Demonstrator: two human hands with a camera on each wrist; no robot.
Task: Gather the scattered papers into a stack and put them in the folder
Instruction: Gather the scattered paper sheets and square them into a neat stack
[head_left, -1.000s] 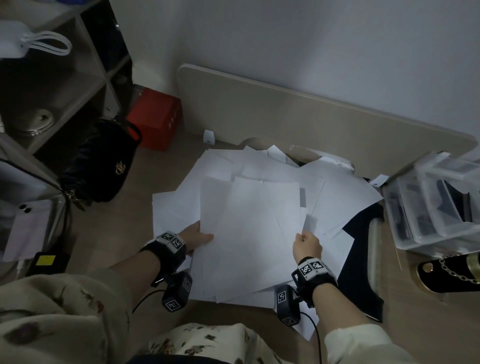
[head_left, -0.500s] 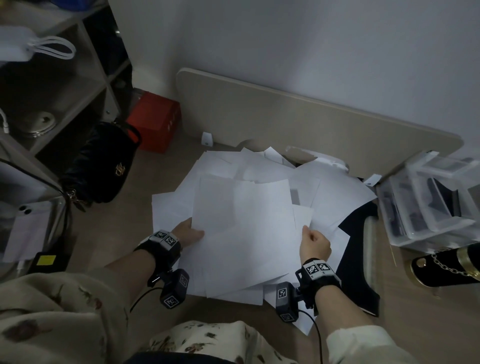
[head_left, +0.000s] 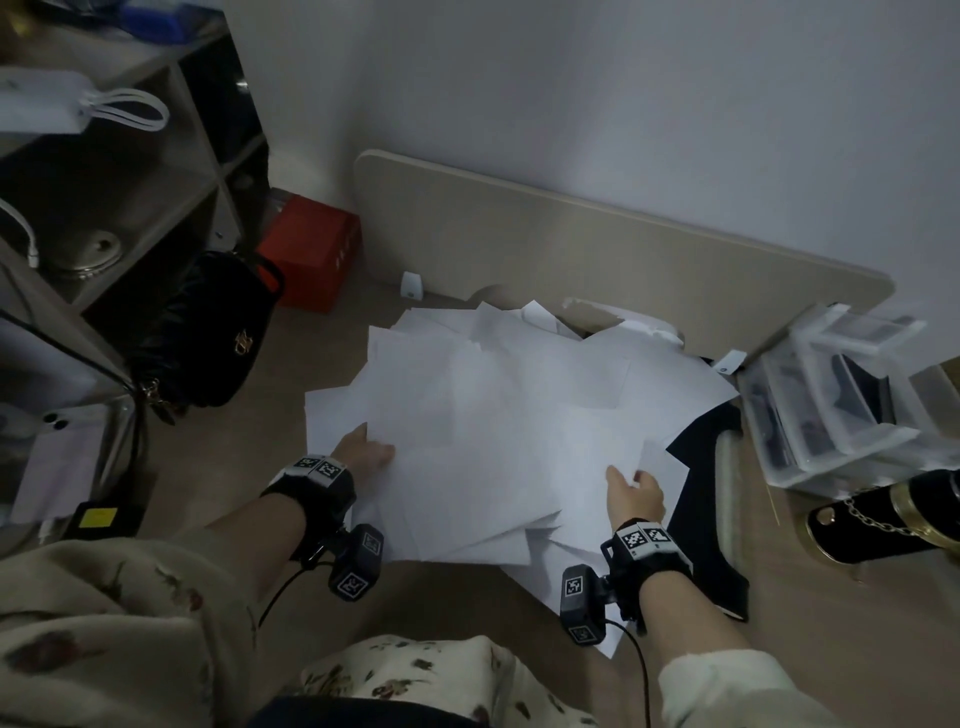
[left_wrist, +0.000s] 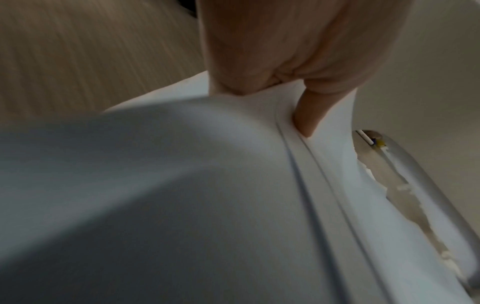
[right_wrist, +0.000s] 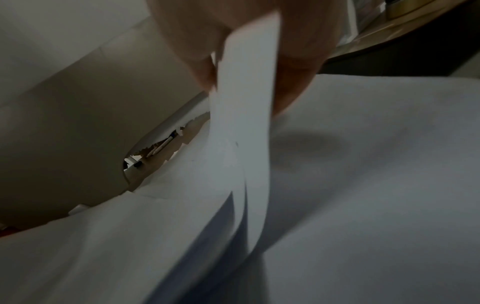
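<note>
A loose pile of white papers (head_left: 498, 415) lies fanned out on the wooden floor in front of me. My left hand (head_left: 363, 449) grips the pile's left edge, fingers tucked under the sheets (left_wrist: 233, 154). My right hand (head_left: 636, 491) pinches several sheets (right_wrist: 244, 102) at the right edge, thumb on top. A black folder (head_left: 701, 457) lies flat on the floor at the right, partly under the papers.
A beige board (head_left: 597, 260) leans on the wall behind the pile. A black handbag (head_left: 208, 332) and red box (head_left: 311, 249) sit at the left by a shelf unit (head_left: 104, 208). Clear plastic boxes (head_left: 841, 395) and a black shoe (head_left: 883, 514) stand at the right.
Both hands have drawn the top sheets toward me and to the left. The right hand has slid lower along the right edge; the pile looks more bunched.
</note>
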